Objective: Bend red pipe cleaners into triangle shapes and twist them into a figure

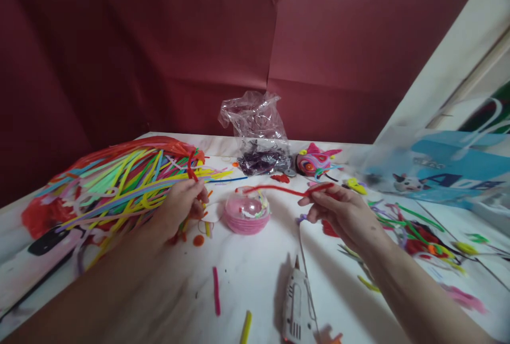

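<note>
My right hand [345,208] pinches a red pipe cleaner [274,189] that stretches left, its free end over the pink ball. That ball [247,224] is clear on top and wound with pink around its lower part. My left hand [183,203] is closed, with a short bent red pipe cleaner [192,168] standing up from its fingertips. Below the right hand, a white glue gun [297,307] lies with its nozzle pointing away from me. An orange disc [198,240] lies near the left hand.
A heap of coloured pipe cleaners [131,174] spreads at left. Behind stand a clear plastic bag [258,131] and a colourful fish-like figure [314,161]. Scraps [430,243] and a blue-and-white bag [450,163] are at right. Pink [216,291] and yellow [246,328] pieces lie in front.
</note>
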`<state>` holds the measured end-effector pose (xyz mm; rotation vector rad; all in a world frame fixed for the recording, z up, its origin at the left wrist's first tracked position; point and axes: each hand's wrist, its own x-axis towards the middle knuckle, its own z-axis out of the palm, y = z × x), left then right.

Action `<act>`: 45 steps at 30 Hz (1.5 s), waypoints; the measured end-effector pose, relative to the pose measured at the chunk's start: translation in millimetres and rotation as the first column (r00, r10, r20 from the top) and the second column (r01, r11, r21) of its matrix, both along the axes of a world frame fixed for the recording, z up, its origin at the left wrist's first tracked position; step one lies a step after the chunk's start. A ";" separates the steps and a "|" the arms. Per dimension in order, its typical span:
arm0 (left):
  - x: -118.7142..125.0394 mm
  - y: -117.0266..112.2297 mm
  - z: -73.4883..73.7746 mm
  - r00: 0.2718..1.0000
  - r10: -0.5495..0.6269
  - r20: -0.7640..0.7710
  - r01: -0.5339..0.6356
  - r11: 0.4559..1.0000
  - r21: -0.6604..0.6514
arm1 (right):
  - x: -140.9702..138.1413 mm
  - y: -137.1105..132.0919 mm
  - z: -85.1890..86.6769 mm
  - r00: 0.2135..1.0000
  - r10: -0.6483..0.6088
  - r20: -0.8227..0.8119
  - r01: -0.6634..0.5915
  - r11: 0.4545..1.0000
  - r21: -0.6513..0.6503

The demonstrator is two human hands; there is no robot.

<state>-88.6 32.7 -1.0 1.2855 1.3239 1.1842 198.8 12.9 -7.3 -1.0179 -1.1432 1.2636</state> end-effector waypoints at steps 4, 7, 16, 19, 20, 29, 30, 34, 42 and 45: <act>-0.7 -5.5 0.9 0.998 -0.063 0.006 0.063 0.998 -0.023 | -2.6 -1.2 0.2 0.998 -0.036 0.056 0.037 0.999 -0.009; 7.6 -17.1 8.4 0.975 -0.191 0.115 0.194 0.981 -0.010 | -3.1 7.3 -3.2 0.980 -0.145 0.139 0.148 0.989 -0.010; 30.3 -51.3 19.4 0.689 -0.547 0.475 0.650 0.756 -0.071 | -17.6 39.2 -1.7 0.933 -0.122 0.338 0.145 0.989 -0.043; 40.1 -52.2 13.8 0.628 -0.593 0.503 0.713 0.698 -0.066 | -30.5 14.3 11.5 0.942 0.100 0.319 -0.094 0.995 -0.033; 44.1 -51.9 11.7 0.622 -0.599 0.503 0.718 0.693 -0.062 | -35.0 3.5 15.8 0.933 0.265 0.245 -0.263 0.964 -0.041; 71.2 -52.5 1.3 0.699 -0.560 0.445 0.641 0.766 -0.044 | -43.5 -33.5 20.0 0.951 0.257 0.172 -0.256 0.966 -0.031; 72.3 -52.9 1.7 0.704 -0.550 0.449 0.629 0.777 -0.034 | -41.9 -32.9 18.3 0.965 0.217 0.145 -0.218 0.976 -0.012; 72.7 -52.5 4.7 0.744 -0.501 0.441 0.570 0.821 -0.029 | -35.2 -30.9 17.8 0.998 0.049 -0.044 -0.047 0.998 0.037; 43.8 -30.2 24.0 0.918 -0.221 0.329 0.210 0.975 0.070 | -0.2 28.9 7.7 0.800 -0.156 0.579 0.093 0.986 0.136; 29.4 -15.7 19.6 0.967 -0.074 0.244 0.055 0.995 0.084 | -8.9 56.3 -19.9 0.706 -0.043 0.706 -0.001 0.998 0.061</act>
